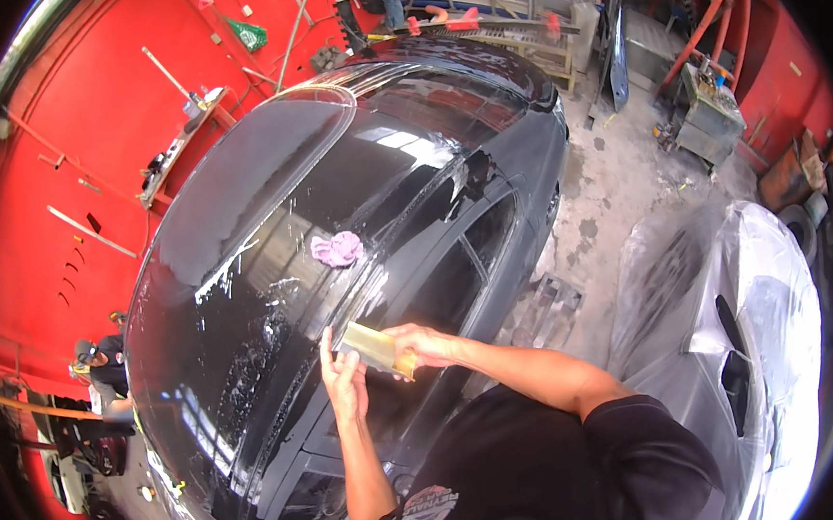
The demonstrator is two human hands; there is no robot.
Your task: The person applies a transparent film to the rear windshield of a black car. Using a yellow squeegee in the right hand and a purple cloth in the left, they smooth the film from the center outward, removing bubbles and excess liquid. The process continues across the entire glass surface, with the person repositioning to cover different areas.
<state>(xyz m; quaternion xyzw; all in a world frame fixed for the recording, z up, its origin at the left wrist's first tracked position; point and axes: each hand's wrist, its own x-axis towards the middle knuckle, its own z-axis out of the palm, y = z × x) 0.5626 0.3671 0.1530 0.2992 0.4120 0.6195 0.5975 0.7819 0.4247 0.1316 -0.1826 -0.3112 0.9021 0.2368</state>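
Here a yellowish sanding pad is pinched between the left hand and right hand, fingers pressed together, just above the wet black car roof edge, probably for folding; a pink rag is left near.

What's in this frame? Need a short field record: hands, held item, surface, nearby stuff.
left hand: left hand, fingers against one end of the pad
right hand: right hand, gripping the other end of the pad
held item: flat yellowish sanding pad, held in both hands above the car
surface: black car, glossy and wet-looking
on the car: crumpled pink cloth, lying apart from both hands
right side: second car under plastic sheeting
left edge: another person beside the red wall
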